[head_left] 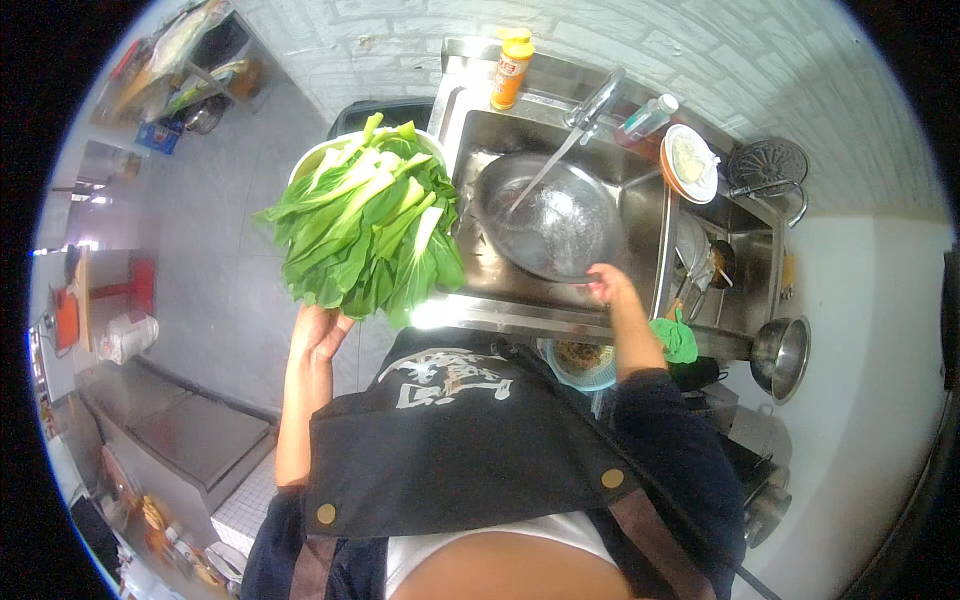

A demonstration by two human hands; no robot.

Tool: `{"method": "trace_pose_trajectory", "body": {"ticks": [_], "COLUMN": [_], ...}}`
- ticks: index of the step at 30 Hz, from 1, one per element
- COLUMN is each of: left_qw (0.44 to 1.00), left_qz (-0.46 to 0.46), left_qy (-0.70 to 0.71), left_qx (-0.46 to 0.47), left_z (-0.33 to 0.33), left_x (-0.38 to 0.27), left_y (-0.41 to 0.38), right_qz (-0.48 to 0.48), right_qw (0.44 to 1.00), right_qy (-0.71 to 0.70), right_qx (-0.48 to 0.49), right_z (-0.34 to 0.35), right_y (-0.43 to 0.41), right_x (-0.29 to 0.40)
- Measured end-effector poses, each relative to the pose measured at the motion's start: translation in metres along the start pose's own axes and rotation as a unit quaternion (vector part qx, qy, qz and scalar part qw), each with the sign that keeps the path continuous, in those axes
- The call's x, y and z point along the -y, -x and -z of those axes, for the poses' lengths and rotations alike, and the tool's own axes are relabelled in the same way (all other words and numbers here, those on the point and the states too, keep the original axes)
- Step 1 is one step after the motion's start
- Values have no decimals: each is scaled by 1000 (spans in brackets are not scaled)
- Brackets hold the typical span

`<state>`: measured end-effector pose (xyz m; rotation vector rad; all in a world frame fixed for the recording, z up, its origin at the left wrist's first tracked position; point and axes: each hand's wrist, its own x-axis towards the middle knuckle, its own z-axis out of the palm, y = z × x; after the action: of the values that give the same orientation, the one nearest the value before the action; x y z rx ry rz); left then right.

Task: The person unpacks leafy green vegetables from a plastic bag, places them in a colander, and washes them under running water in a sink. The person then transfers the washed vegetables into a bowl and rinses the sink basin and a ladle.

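A heap of leafy green vegetables with pale stalks (375, 217) overflows a light-coloured container (307, 161) to the left of the sink. My left hand (322, 330) supports it from beneath; the leaves hide the fingertips. In the stainless steel sink basin (637, 262) lies a large dark round basin (555, 217), and my right hand (607, 283) grips its near right rim. Water runs into this basin from the faucet (596, 101).
Behind the sink stand an orange bottle with a yellow cap (511, 71) and a clear bottle (649, 120). A bowl (688, 163) sits at the divider. Dishes occupy the right sink compartment; a green cloth (675, 337) hangs at the front edge, near a metal bowl (780, 358).
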<state>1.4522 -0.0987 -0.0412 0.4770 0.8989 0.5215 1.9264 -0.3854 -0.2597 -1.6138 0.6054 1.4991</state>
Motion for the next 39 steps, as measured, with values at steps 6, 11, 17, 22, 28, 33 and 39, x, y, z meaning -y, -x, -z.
{"method": "trace_pose_trajectory", "body": {"ticks": [6,11,17,22,28,33,39], "left_qw": [1000,999,1000,1000,998,993,984], "left_qz": [-17,-8,-10,4,34,62,-76], "left_qy": [11,4,-13,-7,-46,-73,-160], "left_qx": [-13,-38,-26,18,39,75,3], "left_z": [4,10,19,32,33,25,-38], "left_x": [-6,1,1,-1,0,8,45], "left_y": [5,-5,-10,-34,-56,-89,-131], "right_qz": [-42,56,116,154,193,281,320], "right_qw": [998,993,946,500,427,545,915], "right_qy": [40,76,283,824,760,652,142], "right_qx": [-14,-72,-107,-217,-450,-446,-202], "right_z": [12,59,-31,-40,-161,-89,18], "right_y": [16,16,37,87,162,162,12], "right_x": [-11,28,75,168,160,155,30]}}
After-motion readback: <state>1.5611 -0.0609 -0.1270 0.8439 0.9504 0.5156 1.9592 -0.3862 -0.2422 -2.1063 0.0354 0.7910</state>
